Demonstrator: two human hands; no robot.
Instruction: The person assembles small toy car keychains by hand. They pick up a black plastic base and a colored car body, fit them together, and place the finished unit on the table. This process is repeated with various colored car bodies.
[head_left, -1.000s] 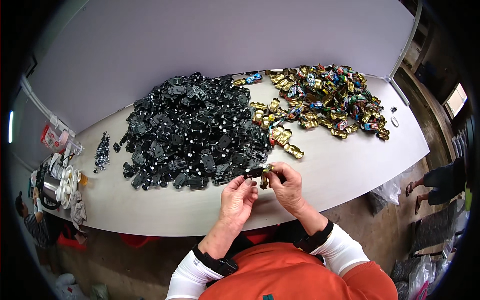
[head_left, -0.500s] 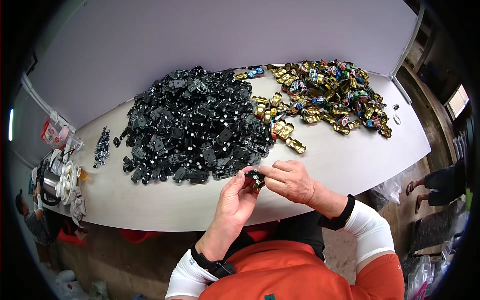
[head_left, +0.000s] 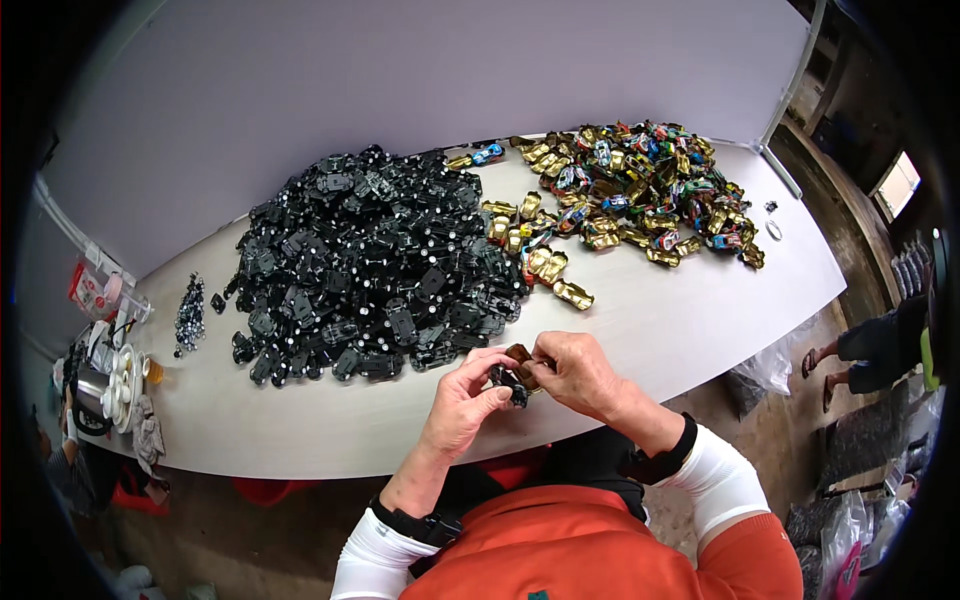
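My left hand (head_left: 460, 408) is closed round a small black toy car chassis (head_left: 515, 392) near the table's front edge. Against it my right hand (head_left: 582, 372) pinches a gold toy car body (head_left: 518, 354), its brownish inside partly showing. The two parts touch or overlap; my fingers hide how they meet. Beyond my left hand rises a large pile of black toy car chassis (head_left: 350, 260) with small wheels. Farther right lies a heap of gold and coloured toy car bodies (head_left: 650, 185). One loose gold car body (head_left: 573, 294) is nearest to my right hand.
Small shiny pieces (head_left: 190, 315) lie left of the black pile. A tray with white cups (head_left: 122, 385), a metal pot (head_left: 100, 375) and a cloth (head_left: 148, 435) stand at the left end. A grey partition (head_left: 400, 70) backs the table (head_left: 690, 330). People are partly visible at both sides.
The black chassis and gold body have turned in my fingers, so the body's brownish inside now shows above the chassis. My right hand has tilted over it. The whole view has shifted slightly.
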